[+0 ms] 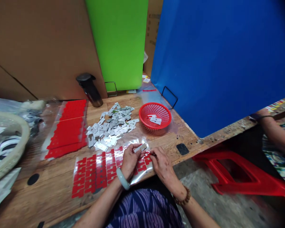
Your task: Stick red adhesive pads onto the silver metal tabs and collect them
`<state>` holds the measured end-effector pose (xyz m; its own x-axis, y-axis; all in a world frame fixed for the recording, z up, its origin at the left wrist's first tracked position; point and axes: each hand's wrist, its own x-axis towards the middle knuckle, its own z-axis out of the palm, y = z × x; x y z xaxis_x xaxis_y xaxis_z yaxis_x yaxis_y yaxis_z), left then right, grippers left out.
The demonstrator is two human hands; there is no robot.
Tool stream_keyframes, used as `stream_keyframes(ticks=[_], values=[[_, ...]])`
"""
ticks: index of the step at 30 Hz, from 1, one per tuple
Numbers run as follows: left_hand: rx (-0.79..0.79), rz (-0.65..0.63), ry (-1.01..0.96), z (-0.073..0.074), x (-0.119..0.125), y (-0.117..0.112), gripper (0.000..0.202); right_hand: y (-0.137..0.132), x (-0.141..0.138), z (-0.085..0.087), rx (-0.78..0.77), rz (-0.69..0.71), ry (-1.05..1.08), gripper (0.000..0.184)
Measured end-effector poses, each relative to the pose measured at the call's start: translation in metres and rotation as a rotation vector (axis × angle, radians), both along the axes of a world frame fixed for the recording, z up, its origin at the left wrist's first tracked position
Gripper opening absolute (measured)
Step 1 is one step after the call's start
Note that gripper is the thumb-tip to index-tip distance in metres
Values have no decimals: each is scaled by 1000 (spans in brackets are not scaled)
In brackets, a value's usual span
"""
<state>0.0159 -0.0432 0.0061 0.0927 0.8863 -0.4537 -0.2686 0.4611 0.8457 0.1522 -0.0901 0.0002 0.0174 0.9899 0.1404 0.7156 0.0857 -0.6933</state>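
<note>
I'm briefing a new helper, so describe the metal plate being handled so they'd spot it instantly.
On the wooden table, find the clear sheet of red stickers at the near edge. Above it, the left hand pinches one small silver plate. Unlike the loose pile behind or those in the red basket, it alone is lifted in fingers.

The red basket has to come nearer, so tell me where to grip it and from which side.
Pinch the red basket by its rim at the near edge, coming from above and the front. It is shallow, round, without handles, so the rim is probably the only hold. The heap of metal plates crowds its left; the table in front leaves room.
</note>
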Motion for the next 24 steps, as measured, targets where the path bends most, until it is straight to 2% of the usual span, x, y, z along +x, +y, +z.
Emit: stream_keyframes(ticks=[3,7,15,24], values=[[6,2,9,0,0,-1,19,-3,0,-4,41,-19,33,17],[15,4,20,1,0,-2,20,-3,-1,-4,22,5,23,15],[41,14,52,3,3,-2,17,-4,-8,-4,20,-70,-7,15],[54,44,73,5,6,-4,16,-16,-3,3,51,65,109,17]])
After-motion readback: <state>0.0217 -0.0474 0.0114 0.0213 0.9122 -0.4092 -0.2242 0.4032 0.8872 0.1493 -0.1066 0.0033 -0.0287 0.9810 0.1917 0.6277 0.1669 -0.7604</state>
